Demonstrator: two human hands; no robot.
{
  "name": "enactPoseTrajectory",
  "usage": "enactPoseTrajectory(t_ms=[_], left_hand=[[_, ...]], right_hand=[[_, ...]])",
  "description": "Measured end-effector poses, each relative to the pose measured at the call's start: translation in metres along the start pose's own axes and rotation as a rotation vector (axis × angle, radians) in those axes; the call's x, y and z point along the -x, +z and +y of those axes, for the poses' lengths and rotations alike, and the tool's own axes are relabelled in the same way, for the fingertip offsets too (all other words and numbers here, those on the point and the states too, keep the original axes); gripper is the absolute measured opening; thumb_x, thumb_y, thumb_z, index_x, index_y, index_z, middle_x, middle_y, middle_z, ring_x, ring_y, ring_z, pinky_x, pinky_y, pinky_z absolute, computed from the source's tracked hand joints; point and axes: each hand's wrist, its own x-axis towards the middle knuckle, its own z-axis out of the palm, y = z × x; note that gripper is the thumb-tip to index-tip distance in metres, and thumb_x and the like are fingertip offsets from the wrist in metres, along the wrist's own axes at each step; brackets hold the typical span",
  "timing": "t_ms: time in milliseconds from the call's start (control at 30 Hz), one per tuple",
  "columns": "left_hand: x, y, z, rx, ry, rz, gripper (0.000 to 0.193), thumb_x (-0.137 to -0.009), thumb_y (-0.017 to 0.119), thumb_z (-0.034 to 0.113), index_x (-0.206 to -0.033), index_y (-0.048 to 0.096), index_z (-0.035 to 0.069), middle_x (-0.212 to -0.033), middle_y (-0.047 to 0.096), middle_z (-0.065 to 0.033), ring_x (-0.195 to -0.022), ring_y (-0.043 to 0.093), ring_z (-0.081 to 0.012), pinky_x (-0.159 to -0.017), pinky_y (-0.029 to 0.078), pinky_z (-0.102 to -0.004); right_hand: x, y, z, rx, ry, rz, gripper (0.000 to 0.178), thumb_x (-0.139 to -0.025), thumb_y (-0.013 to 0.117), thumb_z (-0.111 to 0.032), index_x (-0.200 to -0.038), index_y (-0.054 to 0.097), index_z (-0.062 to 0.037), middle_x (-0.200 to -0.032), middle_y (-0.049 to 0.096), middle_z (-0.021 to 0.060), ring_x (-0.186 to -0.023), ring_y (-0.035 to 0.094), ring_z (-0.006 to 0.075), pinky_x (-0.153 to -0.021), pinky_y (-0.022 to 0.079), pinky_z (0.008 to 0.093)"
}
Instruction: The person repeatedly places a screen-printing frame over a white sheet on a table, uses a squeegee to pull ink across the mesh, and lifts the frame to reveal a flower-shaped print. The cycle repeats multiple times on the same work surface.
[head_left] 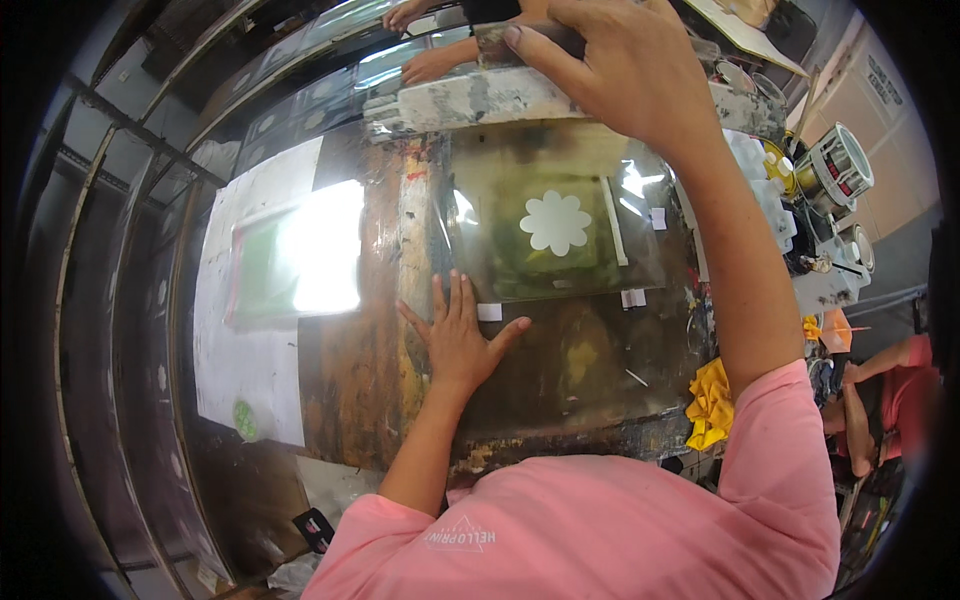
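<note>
Left hand (455,338) lay palm down on the table (350,400), fingers spread apart and holding nothing, just beside the flower sheet (557,224), which lay below the spattered bar (600,103). Right hand (640,75) had its thumb against the brown block (495,47); its fingertips left my view, so I couldn't tell whether it was clamped.
</note>
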Motion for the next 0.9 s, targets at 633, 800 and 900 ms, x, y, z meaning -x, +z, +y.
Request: enactPoseTrajectory(t_ms=[633,800,900], left_hand=[[-0.099,-0.049,-0.235,0.163,-0.332,0.565,0.047,-0.1,0.07,0.038,-0.14,0.07,0.014,-0.149,0.064,-0.0204,-0.147,0.053,-0.035,-0.129,0.01,-0.0673],[-0.105,-0.047,-0.287,-0.042,-0.547,0.294,0.073,-0.102,0.061,0.058,-0.164,0.043,0.022,-0.161,0.048,-0.0277,-0.153,0.039,-0.0468,-0.124,0.007,-0.0767],[-0.077,-0.045,-0.274,-0.203,-0.536,0.153,0.086,-0.106,0.047,0.065,-0.173,0.021,0.019,-0.168,0.035,-0.031,-0.16,0.021,-0.0513,-0.122,0.0,-0.0793]], right_hand=[[-0.004,0.001,-0.006,0.152,0.021,0.022,0.055,-0.101,0.064,-0.055,-0.093,0.073,-0.0012,-0.086,0.071,0.0194,-0.08,0.062,0.0388,-0.082,0.043,0.044],[0.0,-0.004,-0.016,0.177,0.079,-0.055,0.059,-0.102,0.059,-0.058,-0.096,0.074,-0.0022,-0.087,0.072,0.0185,-0.083,0.066,0.0374,-0.084,0.042,0.0448],[0.008,-0.005,-0.021,0.147,0.048,-0.016,0.056,-0.101,0.062,-0.056,-0.091,0.073,-0.0022,-0.084,0.071,0.0185,-0.081,0.065,0.0375,-0.083,0.041,0.0443]])
